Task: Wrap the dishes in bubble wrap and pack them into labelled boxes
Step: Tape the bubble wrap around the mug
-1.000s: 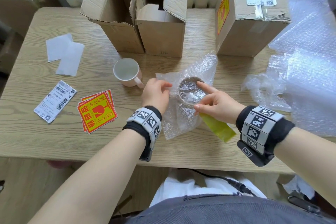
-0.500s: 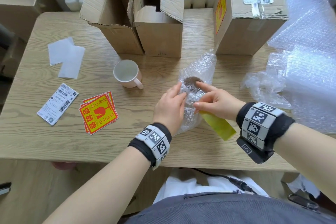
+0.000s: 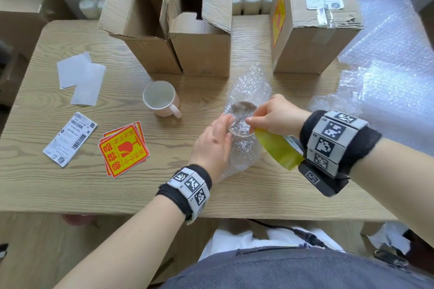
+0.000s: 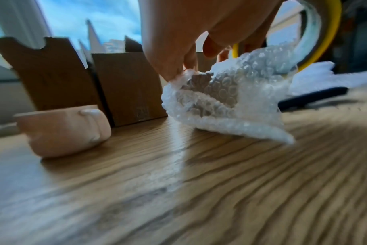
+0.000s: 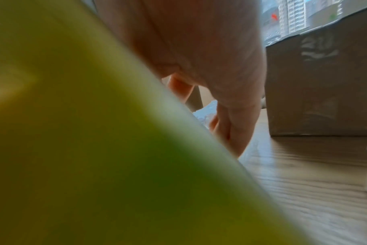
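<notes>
A grey-brown cup [image 3: 243, 108] stands upright on the table inside a sheet of bubble wrap [image 3: 249, 84]. My left hand [image 3: 223, 124] grips the wrapped cup from its left side. In the left wrist view its fingertips [image 4: 178, 73] pinch the edge of the bubble wrap [image 4: 230, 102] at the rim. My right hand [image 3: 252, 119] pinches the wrap at the rim's right side. A yellow tape roll [image 3: 278, 148] hangs under that hand and fills most of the right wrist view [image 5: 94, 149]. A bare pink mug [image 3: 162, 98] stands to the left.
Two open cardboard boxes [image 3: 141, 30] [image 3: 199, 37] and a closed labelled box [image 3: 312, 30] stand at the back. Loose bubble wrap [image 3: 387, 73] is piled at the right. Red-yellow fragile stickers [image 3: 124, 148], a shipping label [image 3: 70, 138] and white papers [image 3: 79, 77] lie at the left.
My left hand has folded the left flap of wrap over against the cup and now grips it. My right hand has shifted up to the rim, its fingers curled.
</notes>
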Demonstrator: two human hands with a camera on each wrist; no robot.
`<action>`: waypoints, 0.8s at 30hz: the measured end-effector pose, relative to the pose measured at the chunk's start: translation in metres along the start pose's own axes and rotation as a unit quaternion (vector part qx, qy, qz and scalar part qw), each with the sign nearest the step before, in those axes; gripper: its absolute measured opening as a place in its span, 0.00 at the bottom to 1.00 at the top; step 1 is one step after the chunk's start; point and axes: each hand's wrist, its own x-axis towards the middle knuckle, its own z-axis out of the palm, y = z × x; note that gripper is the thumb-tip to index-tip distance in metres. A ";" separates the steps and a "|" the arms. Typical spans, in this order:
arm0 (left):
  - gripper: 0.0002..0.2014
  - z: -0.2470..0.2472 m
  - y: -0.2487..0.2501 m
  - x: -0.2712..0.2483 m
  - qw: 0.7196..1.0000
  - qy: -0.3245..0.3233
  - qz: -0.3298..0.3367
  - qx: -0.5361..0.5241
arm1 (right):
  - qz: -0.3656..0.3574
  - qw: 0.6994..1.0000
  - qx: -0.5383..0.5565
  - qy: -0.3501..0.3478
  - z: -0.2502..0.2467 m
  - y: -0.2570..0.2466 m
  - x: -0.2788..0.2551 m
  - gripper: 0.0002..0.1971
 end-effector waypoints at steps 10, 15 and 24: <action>0.04 -0.016 0.012 0.028 0.967 0.014 -0.165 -0.195 | 0.014 0.998 -0.061 0.018 0.008 -0.011 -0.001 0.15; 0.07 -0.017 0.010 0.033 0.968 0.011 -0.177 -0.176 | 0.013 0.999 -0.045 0.017 0.011 -0.011 -0.012 0.16; 0.08 -0.019 0.009 0.033 0.981 0.005 -0.145 -0.131 | -0.007 0.990 -0.101 0.103 0.027 -0.004 -0.039 0.32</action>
